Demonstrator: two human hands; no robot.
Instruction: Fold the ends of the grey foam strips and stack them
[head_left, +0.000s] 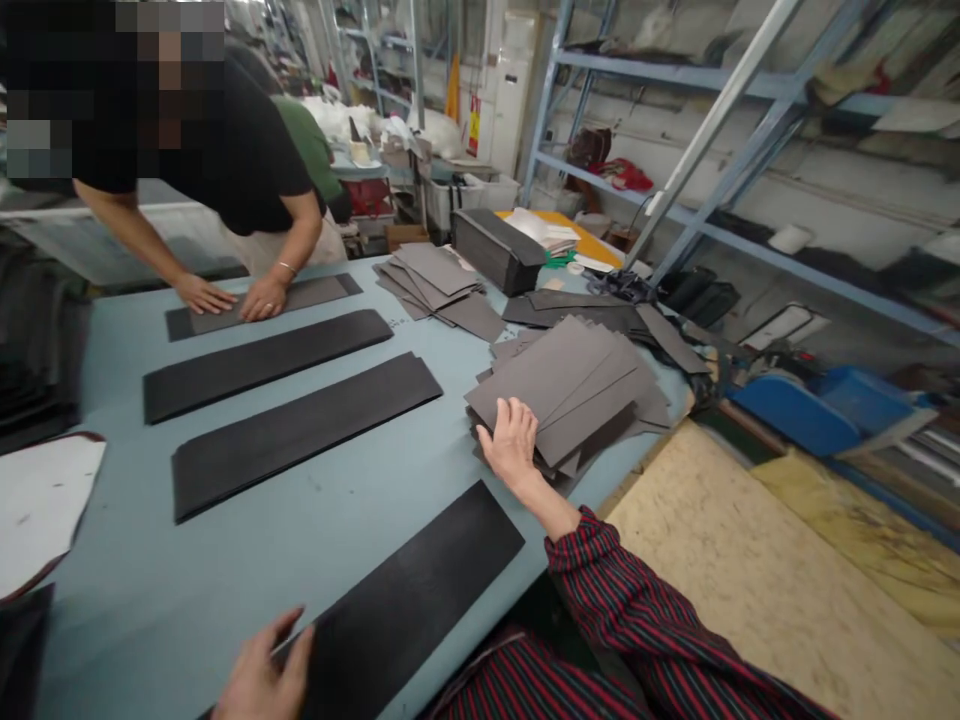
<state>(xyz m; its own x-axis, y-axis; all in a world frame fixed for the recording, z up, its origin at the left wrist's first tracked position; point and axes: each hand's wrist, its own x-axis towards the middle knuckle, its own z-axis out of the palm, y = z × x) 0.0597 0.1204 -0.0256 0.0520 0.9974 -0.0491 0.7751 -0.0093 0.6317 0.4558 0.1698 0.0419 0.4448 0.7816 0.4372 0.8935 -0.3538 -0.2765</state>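
Observation:
My right hand [511,440] rests at the near left corner of a fanned pile of grey sheets [577,375], its fingers stretched over the top sheet. Low in the picture is my left hand [266,665], thumb and finger apart, beside the left end of a long black strip [420,570]. A thin pale line shows between those fingers; what it is I cannot make out. The black strip lies flat along the near table edge. Farther in, two black strip stacks, a nearer one [307,435] and a farther one [266,365], lie side by side.
Across the blue-green table [300,540], a co-worker's hands [240,298] press a grey sheet on a dark strip. A loose grey pile [439,285] and a tall dark stack [499,250] stand at the back. A white panel [45,510] lies left; shelving [675,75] rises right.

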